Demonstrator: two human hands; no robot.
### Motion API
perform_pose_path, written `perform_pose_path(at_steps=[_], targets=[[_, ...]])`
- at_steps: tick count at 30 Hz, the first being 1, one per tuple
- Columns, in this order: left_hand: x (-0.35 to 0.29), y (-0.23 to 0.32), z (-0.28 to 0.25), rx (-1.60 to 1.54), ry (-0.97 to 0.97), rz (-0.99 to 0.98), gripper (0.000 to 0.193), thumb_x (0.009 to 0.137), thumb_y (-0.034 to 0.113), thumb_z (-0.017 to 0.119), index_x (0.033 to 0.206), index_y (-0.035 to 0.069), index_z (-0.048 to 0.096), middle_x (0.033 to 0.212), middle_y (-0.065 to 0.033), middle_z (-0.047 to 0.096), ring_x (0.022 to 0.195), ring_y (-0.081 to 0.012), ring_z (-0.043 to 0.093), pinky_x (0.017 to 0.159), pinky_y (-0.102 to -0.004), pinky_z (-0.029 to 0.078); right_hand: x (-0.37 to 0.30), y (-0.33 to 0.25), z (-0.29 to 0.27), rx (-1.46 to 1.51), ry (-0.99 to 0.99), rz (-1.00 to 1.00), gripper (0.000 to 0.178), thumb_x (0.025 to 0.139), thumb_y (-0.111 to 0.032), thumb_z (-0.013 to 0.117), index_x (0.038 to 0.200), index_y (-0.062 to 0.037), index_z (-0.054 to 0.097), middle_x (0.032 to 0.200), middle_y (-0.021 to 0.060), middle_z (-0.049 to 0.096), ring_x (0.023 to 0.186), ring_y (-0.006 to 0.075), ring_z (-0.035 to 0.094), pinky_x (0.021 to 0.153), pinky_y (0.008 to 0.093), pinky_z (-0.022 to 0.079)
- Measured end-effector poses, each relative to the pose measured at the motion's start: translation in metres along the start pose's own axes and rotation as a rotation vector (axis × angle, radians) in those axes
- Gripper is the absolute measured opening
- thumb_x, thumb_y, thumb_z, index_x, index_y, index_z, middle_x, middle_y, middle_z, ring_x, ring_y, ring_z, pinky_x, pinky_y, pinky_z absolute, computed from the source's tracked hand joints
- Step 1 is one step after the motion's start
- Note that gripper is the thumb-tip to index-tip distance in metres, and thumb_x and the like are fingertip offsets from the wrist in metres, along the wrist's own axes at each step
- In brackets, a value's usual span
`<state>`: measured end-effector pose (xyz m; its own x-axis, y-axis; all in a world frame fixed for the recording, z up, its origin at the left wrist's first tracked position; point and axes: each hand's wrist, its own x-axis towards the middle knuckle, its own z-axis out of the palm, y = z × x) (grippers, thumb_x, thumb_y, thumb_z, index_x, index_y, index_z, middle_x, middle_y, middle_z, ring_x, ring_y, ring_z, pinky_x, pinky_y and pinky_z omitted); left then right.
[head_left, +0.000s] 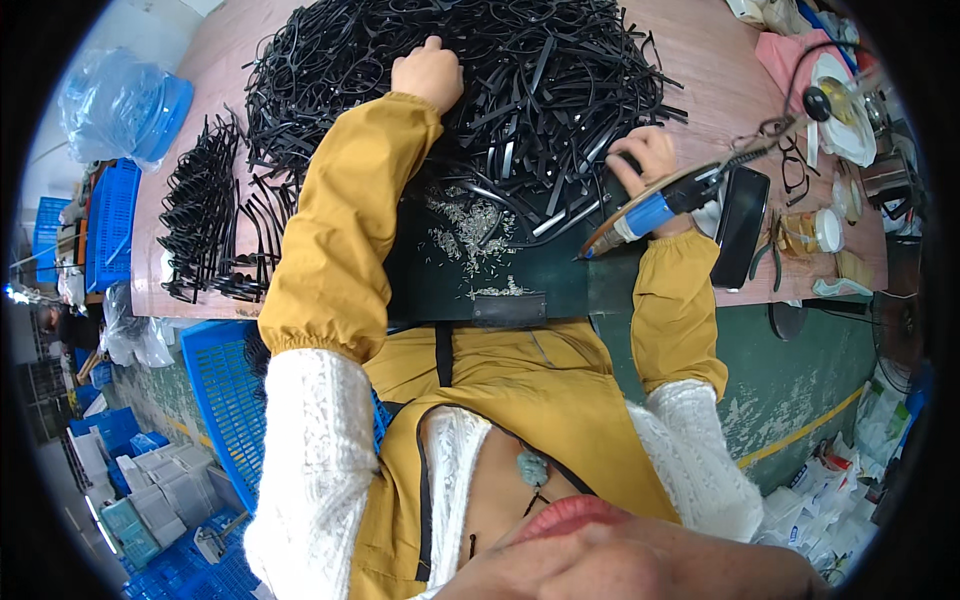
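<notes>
A big tangled heap of black eyeglass frames and temples (pixel 560 95) covers the far middle of the table. My left hand (pixel 428 75) rests on its near part, fingers curled down into the tangle; whatever they grip is hidden. At the right edge of the heap is my right hand (pixel 645 158), fingers bent, with an electric screwdriver (pixel 652 214) with a blue body lying across it, tip pointing left and down. Tiny pale metal pieces (pixel 468 232) are scattered on the dark green mat (pixel 425 285) between my arms.
Sorted black glasses parts (pixel 200 215) lie in rows at left. To the right are a phone (pixel 742 225), pliers (pixel 767 258), a jar (pixel 815 230) and one pair of glasses (pixel 795 168). A blue crate (pixel 225 400) stands below the table's left edge.
</notes>
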<state>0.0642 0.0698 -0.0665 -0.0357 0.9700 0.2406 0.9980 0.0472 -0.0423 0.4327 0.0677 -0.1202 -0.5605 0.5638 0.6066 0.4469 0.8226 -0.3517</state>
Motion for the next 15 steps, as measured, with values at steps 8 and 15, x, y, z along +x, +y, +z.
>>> perform_pose_path(at_steps=[8, 15], targets=[[-0.004, -0.034, -0.033, -0.304, 0.336, -0.055, 0.041, 0.094, 0.04, 0.067, 0.108, 0.002, 0.074, 0.106, -0.0167, 0.071, 0.098, -0.0353, 0.068, 0.088, -0.0432, 0.054, 0.004, -0.008, 0.022, 0.927, 0.489, 0.686, 0.029, 0.101, -0.017, 0.068, 0.123, 0.0, 0.059, 0.089, 0.002, 0.063, 0.081, 0.0115, 0.061, 0.072, 0.0222, 0.049], [0.079, -0.005, -0.019, -0.068, 0.18, -0.167, 0.077, 0.085, 0.071, 0.064, 0.142, 0.019, 0.058, 0.145, -0.0109, 0.056, 0.138, -0.0349, 0.048, 0.111, -0.0555, 0.038, 0.001, 0.014, 0.029, 0.933, 0.574, 0.612, 0.038, 0.106, -0.025, 0.056, 0.136, -0.0026, 0.057, 0.078, -0.0066, 0.047, 0.064, 0.0013, 0.041, 0.056, 0.0174, 0.033]])
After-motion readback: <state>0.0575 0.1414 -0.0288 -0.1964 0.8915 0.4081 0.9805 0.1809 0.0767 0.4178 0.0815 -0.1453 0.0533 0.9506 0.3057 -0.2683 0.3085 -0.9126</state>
